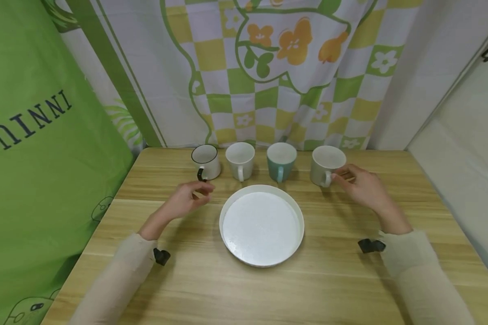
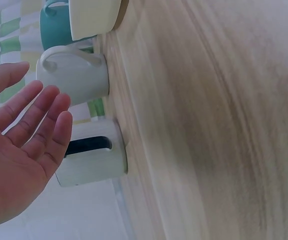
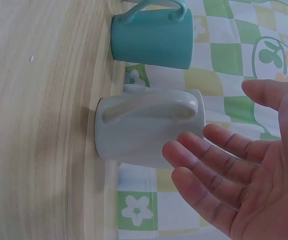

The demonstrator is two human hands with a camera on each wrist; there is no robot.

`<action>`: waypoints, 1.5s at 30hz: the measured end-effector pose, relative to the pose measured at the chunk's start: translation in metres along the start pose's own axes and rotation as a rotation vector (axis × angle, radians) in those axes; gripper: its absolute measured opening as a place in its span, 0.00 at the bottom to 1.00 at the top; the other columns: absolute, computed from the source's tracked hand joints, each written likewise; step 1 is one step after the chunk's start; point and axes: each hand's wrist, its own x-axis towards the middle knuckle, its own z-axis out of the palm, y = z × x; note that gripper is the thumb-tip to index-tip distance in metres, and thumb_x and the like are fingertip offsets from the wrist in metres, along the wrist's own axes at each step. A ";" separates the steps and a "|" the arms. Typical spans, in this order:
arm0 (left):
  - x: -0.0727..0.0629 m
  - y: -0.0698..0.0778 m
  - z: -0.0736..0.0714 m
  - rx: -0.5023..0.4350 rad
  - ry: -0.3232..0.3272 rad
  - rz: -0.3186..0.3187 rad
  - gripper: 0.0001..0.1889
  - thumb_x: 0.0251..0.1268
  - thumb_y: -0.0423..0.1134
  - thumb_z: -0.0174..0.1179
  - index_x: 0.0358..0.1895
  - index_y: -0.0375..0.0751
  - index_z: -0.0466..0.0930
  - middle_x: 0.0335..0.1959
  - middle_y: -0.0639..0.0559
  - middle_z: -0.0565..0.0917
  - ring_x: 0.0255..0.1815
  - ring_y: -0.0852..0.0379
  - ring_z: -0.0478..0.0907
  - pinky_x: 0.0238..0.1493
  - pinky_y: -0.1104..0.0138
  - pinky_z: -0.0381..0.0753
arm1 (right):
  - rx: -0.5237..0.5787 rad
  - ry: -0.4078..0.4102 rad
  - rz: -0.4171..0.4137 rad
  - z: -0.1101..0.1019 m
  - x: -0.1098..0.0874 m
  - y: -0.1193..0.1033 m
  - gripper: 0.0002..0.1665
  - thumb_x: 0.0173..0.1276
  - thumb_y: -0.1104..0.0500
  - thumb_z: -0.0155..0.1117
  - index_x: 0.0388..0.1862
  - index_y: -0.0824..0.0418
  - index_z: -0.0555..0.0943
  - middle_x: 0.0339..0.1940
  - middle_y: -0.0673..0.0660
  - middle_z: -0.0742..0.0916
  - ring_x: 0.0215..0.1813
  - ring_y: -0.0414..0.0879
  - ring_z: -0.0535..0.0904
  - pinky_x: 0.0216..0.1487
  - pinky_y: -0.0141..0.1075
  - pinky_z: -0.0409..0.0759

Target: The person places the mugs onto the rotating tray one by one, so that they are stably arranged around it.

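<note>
Four mugs would be several, so: several mugs stand in a row at the table's back, handles toward me. My right hand (image 1: pixel 362 184) is beside the rightmost white mug (image 3: pixel 134 135), fingers spread and relaxed near its handle, gripping nothing. At the left end is a white mug with a black rim and black handle (image 2: pixel 91 145); my left hand (image 1: pixel 187 198) hovers just in front of it, palm and fingers loosely extended. Between them stand another white mug (image 1: pixel 240 160) and a teal mug (image 1: pixel 282 163). A round white tray (image 1: pixel 262 261) lies in front of the row.
The wooden table (image 1: pixel 268 298) backs onto a checked, flowered curtain (image 1: pixel 276 104). Green fabric (image 1: pixel 44 180) hangs along the left side, and a pale panel (image 1: pixel 467 135) borders the right. Dark wrist mounts (image 1: pixel 161 256) stick out at both sleeves.
</note>
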 end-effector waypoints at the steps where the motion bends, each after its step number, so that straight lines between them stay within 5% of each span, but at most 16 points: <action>1: 0.000 0.000 0.001 -0.001 -0.004 -0.004 0.16 0.68 0.34 0.63 0.57 0.36 0.81 0.51 0.42 0.86 0.51 0.48 0.84 0.45 0.58 0.84 | 0.002 -0.002 0.000 0.000 0.000 0.000 0.31 0.78 0.39 0.48 0.59 0.63 0.77 0.57 0.71 0.84 0.53 0.67 0.83 0.49 0.61 0.82; 45: 0.000 -0.009 0.029 -0.056 -0.085 0.074 0.18 0.68 0.34 0.63 0.59 0.35 0.80 0.49 0.42 0.87 0.48 0.48 0.85 0.43 0.65 0.85 | 0.022 0.020 0.018 0.016 0.007 0.006 0.28 0.77 0.40 0.51 0.52 0.64 0.79 0.51 0.69 0.87 0.52 0.64 0.84 0.49 0.59 0.80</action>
